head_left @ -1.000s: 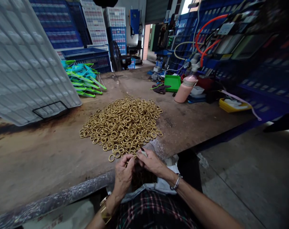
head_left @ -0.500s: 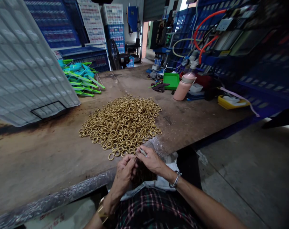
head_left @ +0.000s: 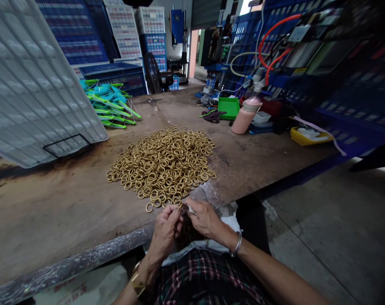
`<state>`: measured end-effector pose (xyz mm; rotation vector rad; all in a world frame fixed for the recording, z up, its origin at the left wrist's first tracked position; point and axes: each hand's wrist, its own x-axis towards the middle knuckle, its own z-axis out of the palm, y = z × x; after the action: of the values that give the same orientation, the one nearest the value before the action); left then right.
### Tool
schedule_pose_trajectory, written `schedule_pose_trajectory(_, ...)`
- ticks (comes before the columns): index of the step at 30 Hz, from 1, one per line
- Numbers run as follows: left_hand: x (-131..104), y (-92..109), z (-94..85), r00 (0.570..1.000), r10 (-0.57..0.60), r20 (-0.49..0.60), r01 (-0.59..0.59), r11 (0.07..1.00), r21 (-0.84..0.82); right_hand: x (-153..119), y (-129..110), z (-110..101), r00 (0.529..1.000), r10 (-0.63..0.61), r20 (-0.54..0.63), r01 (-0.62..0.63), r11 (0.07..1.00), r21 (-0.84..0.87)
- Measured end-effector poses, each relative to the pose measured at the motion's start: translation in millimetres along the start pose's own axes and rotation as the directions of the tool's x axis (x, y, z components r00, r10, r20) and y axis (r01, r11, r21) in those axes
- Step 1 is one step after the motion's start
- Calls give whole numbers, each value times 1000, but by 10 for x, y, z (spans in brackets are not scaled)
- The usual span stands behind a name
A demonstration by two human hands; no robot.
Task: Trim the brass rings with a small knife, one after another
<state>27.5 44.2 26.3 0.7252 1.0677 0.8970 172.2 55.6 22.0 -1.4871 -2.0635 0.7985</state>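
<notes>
Rings (head_left: 167, 163): one uncountable heap
Left hand (head_left: 166, 223): near, fingertips pressed together, contents unclear
Right hand (head_left: 207, 218): near, pinching one pale tool (head_left: 191, 209)
Bottle (head_left: 243, 120): one, far right

Heaped just beyond the left fingers (head_left: 171, 211) in a broad, low mound of gold-coloured rings (head_left: 167, 161), plain and round, overlapping at many tilts. Thinning to singles around the rim, with one flat ring (head_left: 147, 209) left of those fingertips. In the right fingers (head_left: 195, 205), a small pale tool (head_left: 191, 210), partly hidden.
</notes>
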Motion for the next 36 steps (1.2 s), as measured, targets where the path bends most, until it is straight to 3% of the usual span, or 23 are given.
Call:
schedule_pose_trajectory(3,-1,-18,-4,1000,14,-1,-14,1000,26,-23,-8,20,1000,-15,26,18,991,-130)
schedule_pose_trajectory(9,-1,-32,-30,997,73,-3,-72,990,119,-23,5,73,996,-15,87,34,973,-227)
schedule_pose_trajectory(14,-103,19,15,994,92,64,-101,983,155,24,110,27,995,82,60,-56,933,-355)
schedule_pose_trajectory(18,-194,32,67,985,3,173,3,1000,-31,81,199,-28,990,139,-2,-128,905,-405)
schedule_pose_trajectory(23,-147,-5,14,993,-76,86,96,962,-256,149,103,43,995,79,-63,-95,941,-323)
schedule_pose_trajectory(28,-88,-17,-96,996,-89,0,83,930,-359,194,-38,155,996,79,-46,-90,939,-332)
schedule_pose_trajectory(36,-62,39,-175,988,-156,13,141,852,-504,193,6,190,994,94,-48,-105,922,-372)
